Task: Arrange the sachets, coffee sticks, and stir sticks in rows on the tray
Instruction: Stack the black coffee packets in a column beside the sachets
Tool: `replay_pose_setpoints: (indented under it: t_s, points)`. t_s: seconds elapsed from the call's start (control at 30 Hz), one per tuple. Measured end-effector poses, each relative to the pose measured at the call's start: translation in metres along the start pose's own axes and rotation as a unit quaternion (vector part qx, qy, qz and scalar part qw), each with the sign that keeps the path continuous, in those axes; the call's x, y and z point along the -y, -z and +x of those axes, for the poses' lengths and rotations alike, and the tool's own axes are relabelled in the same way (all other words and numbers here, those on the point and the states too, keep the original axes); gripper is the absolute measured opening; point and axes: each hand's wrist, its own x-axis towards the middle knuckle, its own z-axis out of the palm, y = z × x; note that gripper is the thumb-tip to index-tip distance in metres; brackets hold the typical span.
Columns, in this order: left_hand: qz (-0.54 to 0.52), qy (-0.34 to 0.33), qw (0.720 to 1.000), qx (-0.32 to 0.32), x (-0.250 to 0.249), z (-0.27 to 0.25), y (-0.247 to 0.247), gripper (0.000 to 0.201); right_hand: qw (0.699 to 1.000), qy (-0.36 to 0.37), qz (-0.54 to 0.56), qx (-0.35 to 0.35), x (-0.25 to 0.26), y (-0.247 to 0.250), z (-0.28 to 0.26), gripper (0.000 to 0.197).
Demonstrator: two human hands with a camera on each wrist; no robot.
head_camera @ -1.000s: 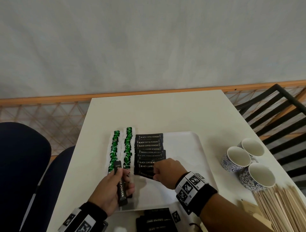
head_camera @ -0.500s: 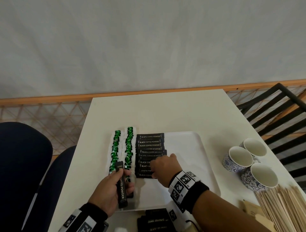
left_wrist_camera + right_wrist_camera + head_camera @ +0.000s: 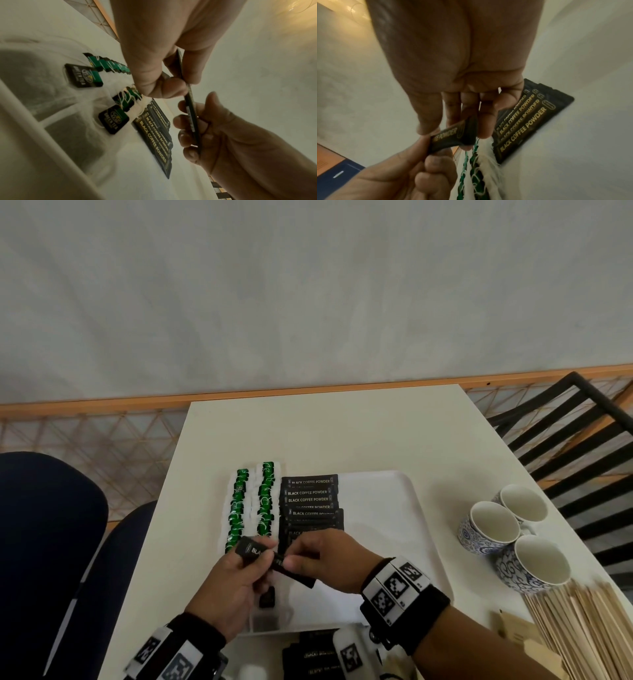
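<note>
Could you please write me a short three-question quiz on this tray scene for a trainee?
1. True or false: both hands grip one black coffee stick.
2. How many cups stand right of the tray?
3. Which row lies beside the green tea sachets: A) stir sticks, B) coffee sticks?

Key:
1. True; the left hand and the right hand hold its ends.
2. Three.
3. B.
</note>
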Motion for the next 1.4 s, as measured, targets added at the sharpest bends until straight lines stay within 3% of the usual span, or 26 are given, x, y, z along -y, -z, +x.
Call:
replay_pose_setpoints:
  t_s: [0.17,0.33,0.5,0.7,0.9,1.13,1.27,1.4]
  points:
    - [0.002,-0.001,1.000,0.000,0.003,0.000,-0.001,0.011,1.000,-0.015,-0.007,-0.021,-0.007,0.000,-0.007,0.014]
    - [0.008,0.005,1.000,-0.004,0.005,-0.001,-0.002,0.007,0.999,-0.038,0.022,0.011,-0.008,0.000,-0.014,0.019]
    - [0.026,0.005,0.998,-0.061,0.005,0.000,0.009,0.016,0.994,-0.073,-0.085,0.000,-0.018,0.010,-0.015,0.015]
    - [0.030,0.013,0.996,-0.079,0.007,-0.001,0.026,0.016,0.959,-0.120,-0.257,-0.012,-0.031,0.008,-0.014,0.016]
    - [0.038,0.008,0.996,-0.080,0.011,-0.001,0.025,0.017,0.943,-0.097,-0.317,-0.033,-0.035,-0.005,0.000,0.011]
    - [0.084,-0.007,0.993,-0.083,0.011,-0.004,0.028,0.020,0.934,-0.081,-0.341,-0.065,-0.041,-0.010,0.005,0.020]
    - [0.232,-0.051,0.970,-0.060,0.014,-0.009,0.029,0.020,0.946,-0.058,-0.311,-0.070,-0.027,-0.005,-0.003,0.026]
    - [0.413,-0.110,0.904,0.021,0.019,-0.023,0.034,0.017,0.957,-0.004,-0.289,0.038,-0.007,-0.004,-0.036,0.034]
